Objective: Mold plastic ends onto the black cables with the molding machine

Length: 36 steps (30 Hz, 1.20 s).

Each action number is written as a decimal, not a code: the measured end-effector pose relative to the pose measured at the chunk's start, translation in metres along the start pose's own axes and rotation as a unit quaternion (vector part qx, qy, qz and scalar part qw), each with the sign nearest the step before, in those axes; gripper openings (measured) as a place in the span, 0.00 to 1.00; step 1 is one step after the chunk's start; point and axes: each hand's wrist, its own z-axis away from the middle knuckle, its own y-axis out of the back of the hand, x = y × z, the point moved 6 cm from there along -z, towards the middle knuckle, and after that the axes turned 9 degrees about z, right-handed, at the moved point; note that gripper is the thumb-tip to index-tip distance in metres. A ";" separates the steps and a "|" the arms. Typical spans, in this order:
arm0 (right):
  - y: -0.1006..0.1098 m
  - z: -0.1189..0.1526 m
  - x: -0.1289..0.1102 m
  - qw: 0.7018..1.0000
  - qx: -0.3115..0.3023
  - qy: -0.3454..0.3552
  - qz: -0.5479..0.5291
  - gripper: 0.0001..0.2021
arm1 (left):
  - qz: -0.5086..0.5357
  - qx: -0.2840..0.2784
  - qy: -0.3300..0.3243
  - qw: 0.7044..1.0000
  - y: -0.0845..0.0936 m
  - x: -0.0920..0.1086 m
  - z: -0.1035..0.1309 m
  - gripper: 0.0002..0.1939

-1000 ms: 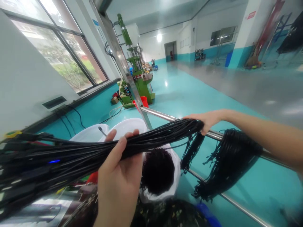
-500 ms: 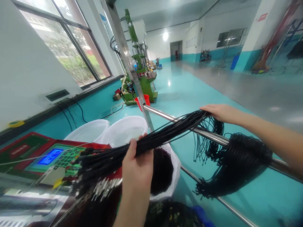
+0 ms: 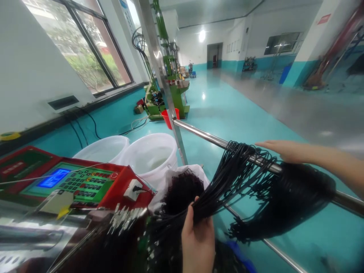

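Note:
My left hand (image 3: 197,231) is closed round a bundle of thin black cables (image 3: 220,185), with the thumb on top. The bundle's upper end drapes over a shiny metal rail (image 3: 199,132); its loose ends, some with pale tips, hang past my left hand at the lower middle. My right hand (image 3: 288,151) lies just above the rail with its fingers stretched out flat, near the bundle's looped end, holding nothing that I can see. Beneath that hand, a second thick bundle of black cables (image 3: 304,201) hangs over the same rail.
A red machine with a green keypad panel (image 3: 85,182) stands at left. Two white tubs (image 3: 153,151) and a white bag (image 3: 204,174) of dark strands are beyond it. A metal post (image 3: 163,76), red bucket (image 3: 167,119) and green machine (image 3: 180,98) stand farther back.
The cable bundle went from stretched above the rail to draped over it. My left hand moved right and down with it; my right hand moved right, let go and straightened its fingers.

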 end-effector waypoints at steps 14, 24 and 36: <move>0.055 -0.002 -0.186 0.905 0.150 0.378 0.123 0.33 | -0.032 -0.014 0.129 0.991 0.049 -0.038 -0.001 0.15; -0.011 -0.025 -0.195 0.889 0.138 0.364 0.240 0.09 | -0.161 0.012 0.173 0.972 0.111 -0.027 -0.044 0.17; 0.039 0.087 -0.087 0.994 0.100 -0.028 0.040 0.41 | -0.285 0.062 0.133 0.947 0.147 0.007 -0.057 0.07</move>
